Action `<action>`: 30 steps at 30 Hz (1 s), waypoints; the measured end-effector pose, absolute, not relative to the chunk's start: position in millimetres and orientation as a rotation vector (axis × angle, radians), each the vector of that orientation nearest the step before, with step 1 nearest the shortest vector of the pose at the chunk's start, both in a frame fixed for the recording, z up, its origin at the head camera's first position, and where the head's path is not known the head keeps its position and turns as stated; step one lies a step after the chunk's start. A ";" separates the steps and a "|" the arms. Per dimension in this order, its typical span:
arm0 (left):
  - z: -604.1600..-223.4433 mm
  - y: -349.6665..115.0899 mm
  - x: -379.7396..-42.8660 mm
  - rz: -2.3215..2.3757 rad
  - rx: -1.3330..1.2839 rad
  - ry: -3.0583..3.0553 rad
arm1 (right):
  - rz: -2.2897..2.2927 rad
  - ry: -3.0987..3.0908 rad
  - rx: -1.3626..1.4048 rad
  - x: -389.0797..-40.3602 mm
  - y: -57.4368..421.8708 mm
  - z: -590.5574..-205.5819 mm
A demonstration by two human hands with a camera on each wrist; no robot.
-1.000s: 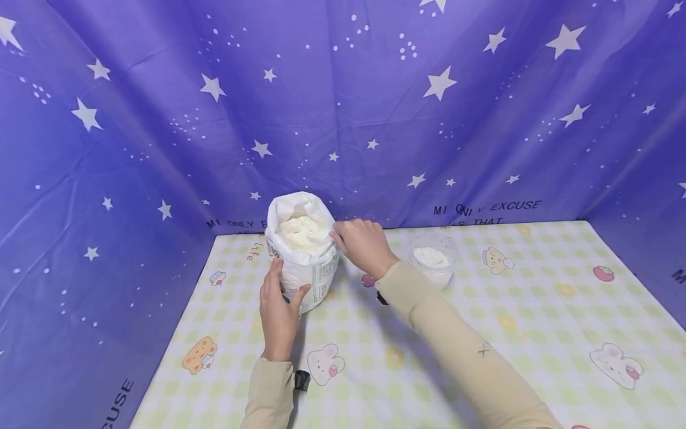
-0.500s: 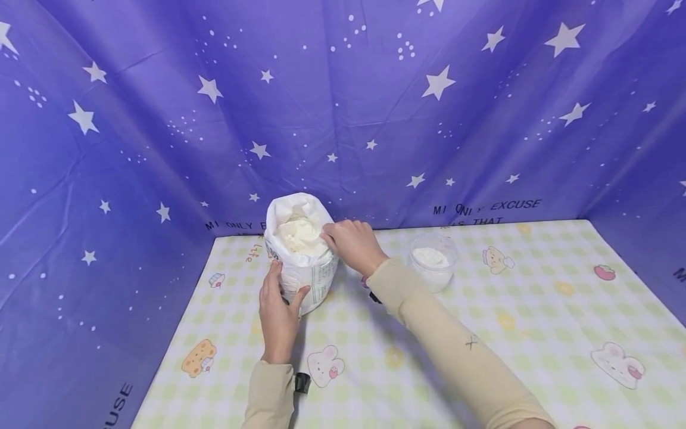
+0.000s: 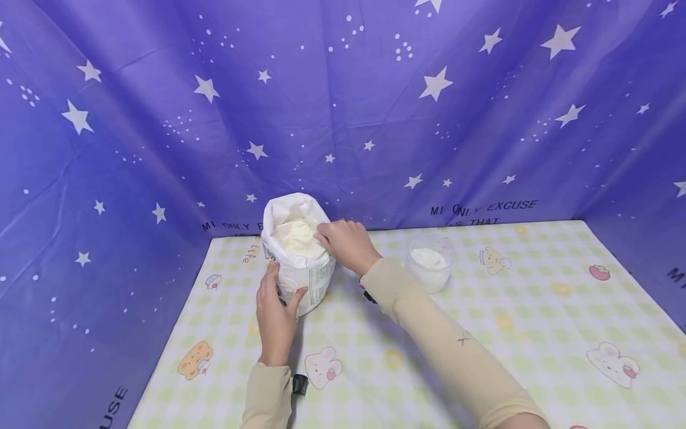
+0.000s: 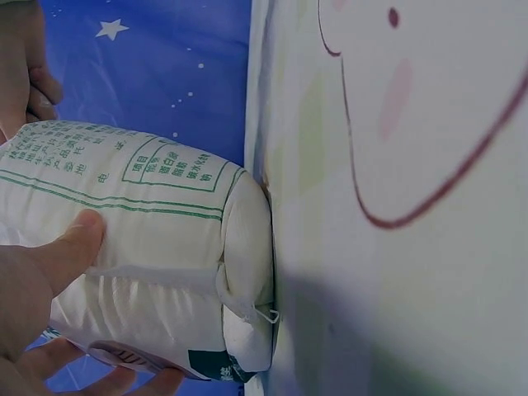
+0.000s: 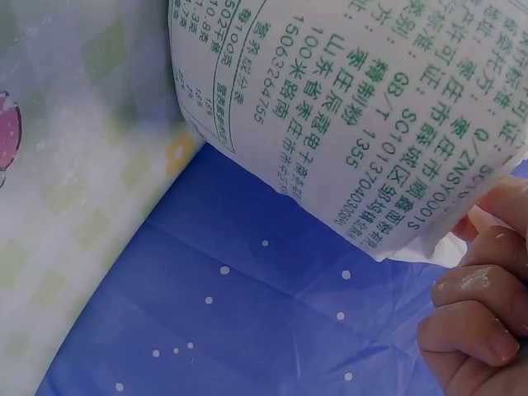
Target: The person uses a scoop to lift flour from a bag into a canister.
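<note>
Thumb (image 4: 82, 235) and fingers (image 4: 163, 383) of your left hand (image 3: 276, 316) are wrapped round the lower part of a white bag (image 3: 308, 274), the thumb on the near side and the fingers round the left. Your right hand (image 3: 349, 244) is at the bag's right rim, its fingers curled in and its thumb over the mouth. Whether it pinches the rim or holds something hidden, you can't tell from these views. In the right wrist view you have white flecks on those fingers.

The bag stands on the table left of centre, its mouth open towards you, and pale powder (image 3: 297, 237) lies uneven inside. Green print (image 4: 177, 161) covers the side nearest your thumb.

Beyond your right wrist, to the right of the bag and apart from it, you have a clear tub (image 3: 448, 261) with white powder (image 3: 427, 257) in it. Your beige right sleeve (image 3: 445, 342) runs past in front of the tub, and a black piece (image 3: 300, 384) sits beside your left cuff.

Under it all is a green-and-white checked tablecloth (image 3: 370, 387) printed with cartoon animals. Behind the table hangs a purple-blue curtain (image 3: 295, 89) with white stars and dots, with dark lettering (image 3: 484, 207) near its lower edge.
</note>
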State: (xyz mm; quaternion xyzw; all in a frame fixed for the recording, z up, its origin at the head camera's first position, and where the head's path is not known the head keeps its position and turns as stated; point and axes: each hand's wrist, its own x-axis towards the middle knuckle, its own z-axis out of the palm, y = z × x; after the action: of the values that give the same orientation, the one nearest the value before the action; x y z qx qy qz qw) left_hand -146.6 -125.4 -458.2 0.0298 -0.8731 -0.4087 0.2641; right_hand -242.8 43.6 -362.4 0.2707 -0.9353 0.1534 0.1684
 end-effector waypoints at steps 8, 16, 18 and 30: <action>-459.3 -126.9 -144.5 -1.089 0.079 -2.355 | 0.403 -2.641 0.820 -246.2 35.7 -368.0; -460.4 -126.2 -145.8 -1.084 0.071 -2.350 | 0.426 -2.643 0.838 -246.2 36.0 -368.8; -460.6 -126.5 -146.0 -1.084 0.076 -2.347 | 0.421 -2.644 0.861 -245.8 36.3 -368.2; -458.1 -124.6 -145.8 -1.093 0.062 -2.345 | 0.600 -2.625 0.889 -240.1 45.4 -368.5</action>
State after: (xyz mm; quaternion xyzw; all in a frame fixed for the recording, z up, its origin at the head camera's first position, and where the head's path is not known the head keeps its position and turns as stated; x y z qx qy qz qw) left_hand -145.8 -124.6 -458.1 0.0229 -0.8717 -0.4061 0.2733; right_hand -240.1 45.4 -368.5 0.3097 -0.9150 0.2093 0.1522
